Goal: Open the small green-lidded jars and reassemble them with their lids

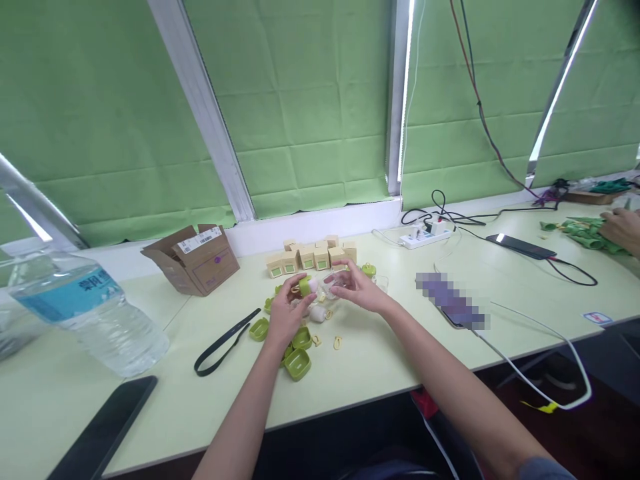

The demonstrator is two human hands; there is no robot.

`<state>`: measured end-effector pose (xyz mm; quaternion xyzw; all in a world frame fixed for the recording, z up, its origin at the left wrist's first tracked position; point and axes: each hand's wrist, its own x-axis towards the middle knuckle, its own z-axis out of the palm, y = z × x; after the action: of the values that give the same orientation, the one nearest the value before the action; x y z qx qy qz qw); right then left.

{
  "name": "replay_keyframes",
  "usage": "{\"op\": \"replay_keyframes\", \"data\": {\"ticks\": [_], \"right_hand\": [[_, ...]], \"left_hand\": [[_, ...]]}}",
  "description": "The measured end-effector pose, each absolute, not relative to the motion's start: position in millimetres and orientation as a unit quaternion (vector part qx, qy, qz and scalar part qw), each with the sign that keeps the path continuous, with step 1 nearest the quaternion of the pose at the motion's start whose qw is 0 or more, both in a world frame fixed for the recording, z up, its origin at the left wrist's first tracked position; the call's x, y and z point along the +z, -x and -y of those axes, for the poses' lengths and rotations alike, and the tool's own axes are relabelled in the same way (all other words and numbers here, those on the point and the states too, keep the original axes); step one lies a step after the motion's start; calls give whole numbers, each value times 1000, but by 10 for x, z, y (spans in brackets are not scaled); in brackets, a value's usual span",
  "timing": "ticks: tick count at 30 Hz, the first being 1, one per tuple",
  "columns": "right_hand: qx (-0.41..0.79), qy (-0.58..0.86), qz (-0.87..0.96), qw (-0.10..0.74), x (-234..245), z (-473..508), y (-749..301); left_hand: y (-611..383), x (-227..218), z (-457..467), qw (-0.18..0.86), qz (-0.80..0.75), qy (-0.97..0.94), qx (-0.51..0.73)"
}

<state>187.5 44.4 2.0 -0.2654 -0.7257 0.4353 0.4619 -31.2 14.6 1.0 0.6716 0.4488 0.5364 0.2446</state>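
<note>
My left hand (285, 312) is closed around a small green case (305, 287) with a white piece showing at its right side. Facing it, my right hand (361, 289) pinches a clear plastic piece (331, 284), close to the case. Beneath my hands lies a white cylindrical piece (318, 313). Several open green square cups (297, 364) are spread beside and below my left wrist, partly hidden by it. Small pale yellow loops (337, 343) lie to their right. Another green piece (369, 269) sits just beyond my right hand.
Several small cardboard boxes (307, 259) stand behind my hands. To the left are a brown carton (200, 263), a black strap (217, 350), a large water bottle (95, 307) and a dark phone (107, 427). A cabled phone (453, 303) and power strip (425, 239) lie right; another person's hand (623, 228) is farther off.
</note>
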Motion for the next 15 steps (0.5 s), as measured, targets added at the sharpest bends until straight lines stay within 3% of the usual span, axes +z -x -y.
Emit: {"op": "replay_keyframes", "data": {"ticks": [15], "right_hand": [[530,260,685,426,0,-500,-1840]], "left_hand": [[307,-13,-148,275,-405,-698,523]]}}
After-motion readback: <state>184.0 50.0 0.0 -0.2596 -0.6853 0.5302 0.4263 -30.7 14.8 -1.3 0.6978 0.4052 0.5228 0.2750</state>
